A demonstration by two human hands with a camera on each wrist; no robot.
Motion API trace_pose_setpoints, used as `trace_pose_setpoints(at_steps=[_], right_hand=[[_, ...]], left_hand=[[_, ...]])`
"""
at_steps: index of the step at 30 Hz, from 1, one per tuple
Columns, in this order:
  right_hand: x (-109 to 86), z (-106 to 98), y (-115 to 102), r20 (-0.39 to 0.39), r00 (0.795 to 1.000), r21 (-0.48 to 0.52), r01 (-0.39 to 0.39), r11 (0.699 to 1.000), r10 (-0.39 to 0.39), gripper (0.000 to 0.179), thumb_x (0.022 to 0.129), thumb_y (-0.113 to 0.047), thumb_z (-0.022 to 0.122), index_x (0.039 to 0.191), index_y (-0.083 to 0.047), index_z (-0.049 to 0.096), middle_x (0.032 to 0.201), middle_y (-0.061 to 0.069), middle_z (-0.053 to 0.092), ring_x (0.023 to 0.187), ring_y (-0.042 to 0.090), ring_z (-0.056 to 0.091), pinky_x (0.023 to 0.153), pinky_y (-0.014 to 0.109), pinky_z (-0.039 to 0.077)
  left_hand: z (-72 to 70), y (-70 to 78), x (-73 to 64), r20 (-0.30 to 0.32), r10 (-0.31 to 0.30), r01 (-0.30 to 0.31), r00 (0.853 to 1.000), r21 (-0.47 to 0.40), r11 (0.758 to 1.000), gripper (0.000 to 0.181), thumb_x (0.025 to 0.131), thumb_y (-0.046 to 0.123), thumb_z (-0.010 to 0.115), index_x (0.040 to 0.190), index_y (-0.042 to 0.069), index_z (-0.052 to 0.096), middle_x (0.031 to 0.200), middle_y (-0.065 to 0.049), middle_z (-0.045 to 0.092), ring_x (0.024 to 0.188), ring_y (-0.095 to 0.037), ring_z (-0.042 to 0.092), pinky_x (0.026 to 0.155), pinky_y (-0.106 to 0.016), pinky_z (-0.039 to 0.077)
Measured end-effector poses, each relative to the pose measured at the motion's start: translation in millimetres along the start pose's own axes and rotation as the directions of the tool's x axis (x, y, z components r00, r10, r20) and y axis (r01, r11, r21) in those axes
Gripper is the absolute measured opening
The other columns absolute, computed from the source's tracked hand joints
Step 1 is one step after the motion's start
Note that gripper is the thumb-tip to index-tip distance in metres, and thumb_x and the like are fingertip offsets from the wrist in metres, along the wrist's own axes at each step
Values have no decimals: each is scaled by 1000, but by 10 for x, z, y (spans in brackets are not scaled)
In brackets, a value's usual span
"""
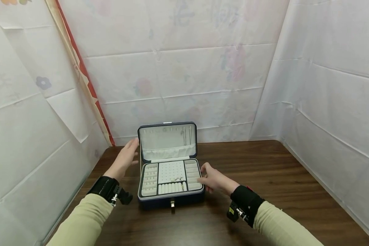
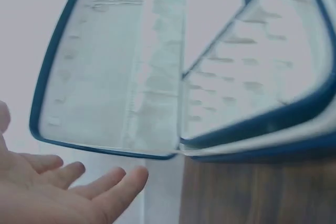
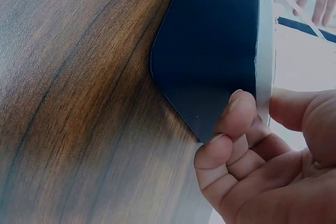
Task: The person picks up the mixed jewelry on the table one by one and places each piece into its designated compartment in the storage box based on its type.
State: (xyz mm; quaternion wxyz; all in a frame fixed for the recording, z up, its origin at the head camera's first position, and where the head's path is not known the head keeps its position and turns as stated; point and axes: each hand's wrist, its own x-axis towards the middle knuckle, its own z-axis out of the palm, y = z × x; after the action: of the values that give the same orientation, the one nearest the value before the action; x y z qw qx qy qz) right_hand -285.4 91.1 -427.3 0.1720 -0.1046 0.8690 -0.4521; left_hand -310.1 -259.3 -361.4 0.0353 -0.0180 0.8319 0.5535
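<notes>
A navy jewelry box (image 1: 189, 199) stands on the table with its lid (image 1: 160, 138) raised, showing a pale lining. Chains (image 1: 184, 135) hang inside the lid at its right. Small earrings (image 1: 176, 179) sit along the lower edge of the dotted panel (image 1: 171, 169), above a row of ring rolls (image 1: 171, 188). My left hand (image 1: 125, 160) is beside the lid's left edge, fingers extended and holding nothing. With my right hand (image 1: 215, 179) I grip the box's right side, the thumb (image 3: 291, 106) over the pale rim and the fingers curled against the navy outer wall.
The box rests on a dark wood table (image 1: 243, 160). White printed sheets (image 1: 178, 71) hang behind the table and along both sides. A metal clasp (image 1: 172, 204) juts from the box's front. Side compartments (image 1: 149, 179) flank the dotted panel.
</notes>
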Motion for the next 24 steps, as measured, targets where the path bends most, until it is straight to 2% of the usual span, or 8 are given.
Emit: trace_pose_setpoints(at_steps=[8, 11, 18, 24], right_hand=[[1, -30, 57, 38, 999, 57, 6, 998, -8, 40, 102, -22, 63, 131, -8, 38, 65, 6, 58, 50, 18, 52, 51, 32, 43], [5, -36, 70, 46, 999, 65, 15, 998, -18, 41, 102, -22, 63, 131, -8, 38, 65, 6, 58, 50, 18, 52, 51, 32, 43], [6, -42, 69, 49, 999, 60, 16, 998, -19, 41, 103, -23, 63, 132, -8, 38, 66, 6, 58, 50, 18, 53, 50, 32, 43], [-1, -41, 54, 47, 999, 55, 19, 998, -22, 41, 103, -22, 63, 131, -8, 38, 65, 6, 58, 49, 18, 53, 49, 31, 44]], left_hand=[[-77, 213, 61, 102, 79, -70, 992, -95, 993, 97, 93, 82, 23, 163, 23, -11, 171, -4, -13, 157, -38, 3, 122, -55, 19], [-103, 250, 86, 133, 101, -86, 986, -118, 989, 94, 94, 80, 23, 162, 25, -14, 170, -2, -17, 157, -38, 0, 123, -55, 16], [-139, 286, 98, 164, 124, -101, 979, -139, 985, 92, 96, 78, 23, 161, 26, -16, 170, -5, -17, 156, -41, -3, 123, -57, 10], [-179, 278, 54, 193, 175, -149, 966, -142, 979, 89, 98, 76, 22, 162, 24, -14, 170, -4, -14, 157, -34, -6, 124, -56, 7]])
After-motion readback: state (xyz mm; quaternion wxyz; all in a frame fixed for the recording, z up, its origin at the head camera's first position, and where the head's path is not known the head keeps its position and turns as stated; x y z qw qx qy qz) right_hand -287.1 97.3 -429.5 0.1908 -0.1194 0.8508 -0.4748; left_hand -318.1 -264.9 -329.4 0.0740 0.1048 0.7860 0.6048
